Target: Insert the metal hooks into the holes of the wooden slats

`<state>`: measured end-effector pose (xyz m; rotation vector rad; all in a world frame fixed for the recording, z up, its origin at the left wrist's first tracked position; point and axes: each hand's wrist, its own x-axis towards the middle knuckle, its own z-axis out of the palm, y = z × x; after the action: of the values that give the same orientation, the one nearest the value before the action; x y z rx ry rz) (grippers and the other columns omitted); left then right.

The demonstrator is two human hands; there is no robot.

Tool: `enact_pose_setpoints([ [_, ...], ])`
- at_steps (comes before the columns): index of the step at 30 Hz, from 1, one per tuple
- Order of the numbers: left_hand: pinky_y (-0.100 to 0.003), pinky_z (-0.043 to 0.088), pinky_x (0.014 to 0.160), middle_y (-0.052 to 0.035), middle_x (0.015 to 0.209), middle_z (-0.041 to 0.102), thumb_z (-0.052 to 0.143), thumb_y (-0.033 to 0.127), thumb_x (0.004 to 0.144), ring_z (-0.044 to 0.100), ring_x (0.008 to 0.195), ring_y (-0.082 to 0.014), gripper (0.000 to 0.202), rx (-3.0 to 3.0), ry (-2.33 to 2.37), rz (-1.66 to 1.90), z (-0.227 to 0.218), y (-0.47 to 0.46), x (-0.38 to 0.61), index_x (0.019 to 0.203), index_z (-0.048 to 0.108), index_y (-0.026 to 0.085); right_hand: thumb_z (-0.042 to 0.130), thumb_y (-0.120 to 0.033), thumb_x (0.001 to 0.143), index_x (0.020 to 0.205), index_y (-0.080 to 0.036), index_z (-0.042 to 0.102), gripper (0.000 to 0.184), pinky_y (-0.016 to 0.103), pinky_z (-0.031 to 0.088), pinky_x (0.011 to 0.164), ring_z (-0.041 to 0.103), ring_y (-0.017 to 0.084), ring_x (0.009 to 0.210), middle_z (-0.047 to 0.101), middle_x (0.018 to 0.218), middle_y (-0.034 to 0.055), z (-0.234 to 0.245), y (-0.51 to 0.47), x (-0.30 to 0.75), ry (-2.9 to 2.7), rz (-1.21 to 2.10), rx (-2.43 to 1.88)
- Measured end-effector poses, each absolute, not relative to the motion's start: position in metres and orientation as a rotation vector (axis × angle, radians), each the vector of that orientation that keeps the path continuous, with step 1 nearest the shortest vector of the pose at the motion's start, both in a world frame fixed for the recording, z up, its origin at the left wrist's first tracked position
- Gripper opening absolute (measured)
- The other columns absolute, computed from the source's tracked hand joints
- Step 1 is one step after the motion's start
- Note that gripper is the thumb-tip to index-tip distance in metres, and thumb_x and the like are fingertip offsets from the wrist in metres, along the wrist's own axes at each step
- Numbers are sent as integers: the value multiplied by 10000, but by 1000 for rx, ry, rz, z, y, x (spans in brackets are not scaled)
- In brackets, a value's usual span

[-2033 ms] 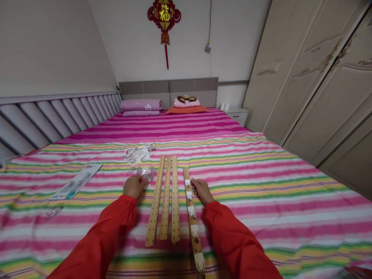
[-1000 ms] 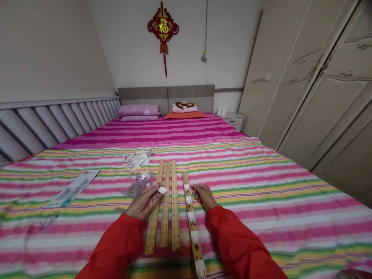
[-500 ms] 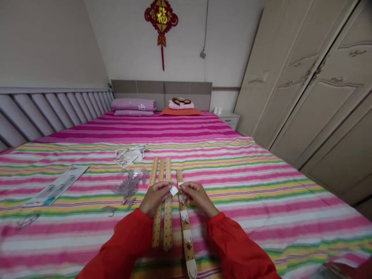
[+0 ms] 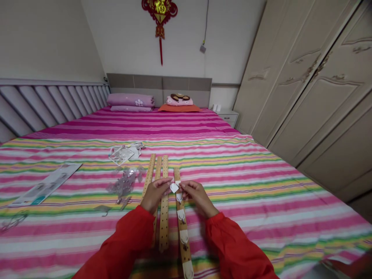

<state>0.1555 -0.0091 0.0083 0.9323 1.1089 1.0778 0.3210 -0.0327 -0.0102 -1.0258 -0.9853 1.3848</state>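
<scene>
My left hand [image 4: 157, 193] pinches a small white adhesive hook [image 4: 174, 188] between thumb and fingertips. Close on its other side, my right hand [image 4: 196, 193] has thumb and index finger pressed together; whether they grip the hook's edge or something tiny is unclear. Below both hands lies a perforated wooden strip [image 4: 179, 224] bearing several white hooks with metal bends, such as one white hook [image 4: 184, 236] near the middle. To its left, partly under my left hand, lie three more perforated wooden strips, including the nearest strip [image 4: 164, 228].
Left of the strips sits a clear plastic bag of metal hooks [image 4: 124, 184], with a loose grey hook [image 4: 103, 209] nearby. Clear packaging [image 4: 124, 153] lies beyond. A long packaging card [image 4: 46, 184] rests farther left on the striped bed sheet [image 4: 247, 217].
The white hook has turned between my hands and shows a rounder face. My right fingertips are closer to it. The whole view has shifted slightly.
</scene>
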Motion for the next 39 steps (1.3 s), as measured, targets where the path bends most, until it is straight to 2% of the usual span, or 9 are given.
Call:
enact_pose_setpoints([
  [5,-298,522,781,-60,818,714,787,304,557,651,795,-165,387,969,1098,1063,15,-6,164,878,688,111,792,-372,543,750,-153,678,322,195,413,428,535,89,425,649,541,-8,-15,-28,312,-951,1399,-1008],
  [8,-296,521,775,-57,825,705,796,270,545,651,785,-158,446,964,1061,1067,13,-1,168,944,671,114,793,-336,535,740,-147,662,308,192,408,419,516,80,389,628,486,-19,-21,-21,312,-885,1388,-1025],
  [12,-298,517,767,-72,861,699,826,210,478,654,783,-162,548,965,1052,1092,0,12,171,988,651,113,795,-286,512,726,-137,651,298,202,434,436,545,91,420,652,521,0,-25,-10,313,-810,1351,-1015],
  [18,-306,508,760,-89,824,707,815,202,454,652,789,-184,477,1041,1069,1171,-12,40,180,895,669,96,774,-272,513,659,-147,615,249,216,429,420,536,102,403,621,472,-14,-27,15,311,-809,1283,-1027],
  [24,-300,512,726,-77,798,700,746,127,496,638,767,-177,344,1164,1152,1186,-12,58,187,831,673,104,753,-273,486,618,-149,609,232,205,342,365,449,79,349,566,424,-46,-40,36,309,-808,1220,-1098],
  [27,-279,508,697,-59,770,684,733,117,506,629,725,-156,372,1173,1173,1167,-15,61,188,872,668,98,739,-267,483,622,-144,618,221,207,327,373,440,79,360,574,435,-42,-46,39,308,-799,1195,-1111],
  [31,-263,501,662,-35,759,672,767,172,507,617,670,-132,533,1167,1124,1142,-20,58,187,1020,642,102,726,-254,480,628,-147,638,203,228,355,418,471,93,406,604,484,-26,-43,41,313,-806,1166,-1098],
  [35,-266,498,727,-61,807,695,820,282,489,630,745,-147,475,1224,1019,1023,-18,50,187,906,677,107,699,-227,500,654,-159,664,171,241,387,468,508,110,460,615,521,-26,-32,42,321,-801,1128,-1075],
  [39,-256,503,706,-61,773,691,736,440,617,624,702,-120,412,1146,1020,964,-14,48,186,856,684,108,701,-212,509,669,-159,673,171,235,392,477,506,104,463,614,519,-30,-22,42,325,-834,1154,-1049],
])
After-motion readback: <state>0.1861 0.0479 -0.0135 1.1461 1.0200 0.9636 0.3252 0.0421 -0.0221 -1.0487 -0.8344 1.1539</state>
